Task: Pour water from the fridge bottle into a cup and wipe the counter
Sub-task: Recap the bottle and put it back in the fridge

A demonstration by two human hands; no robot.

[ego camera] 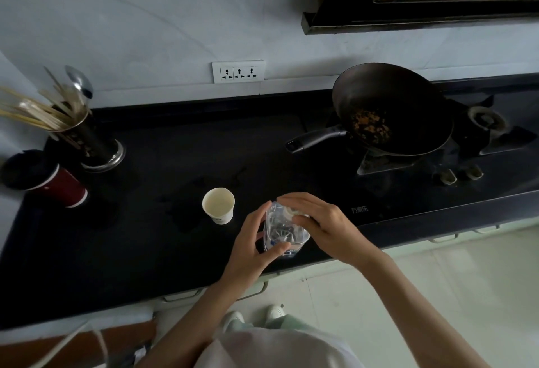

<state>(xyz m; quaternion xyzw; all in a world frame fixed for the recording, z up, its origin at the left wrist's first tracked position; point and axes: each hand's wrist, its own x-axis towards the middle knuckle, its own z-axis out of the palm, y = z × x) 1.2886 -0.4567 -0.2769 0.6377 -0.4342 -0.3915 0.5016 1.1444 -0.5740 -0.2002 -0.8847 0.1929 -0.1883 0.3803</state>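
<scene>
Bottle [284, 229] cap hidden under right hand [318, 223], chopsticks [26, 111] cut off at left edge

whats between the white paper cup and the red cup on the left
Only bare black counter shows between the white paper cup and the red cup in the head view, with a faint wet-looking patch near the white cup.

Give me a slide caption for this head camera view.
Left hand grips water bottle on counter; right hand grasps its top, beside paper cup.
</scene>
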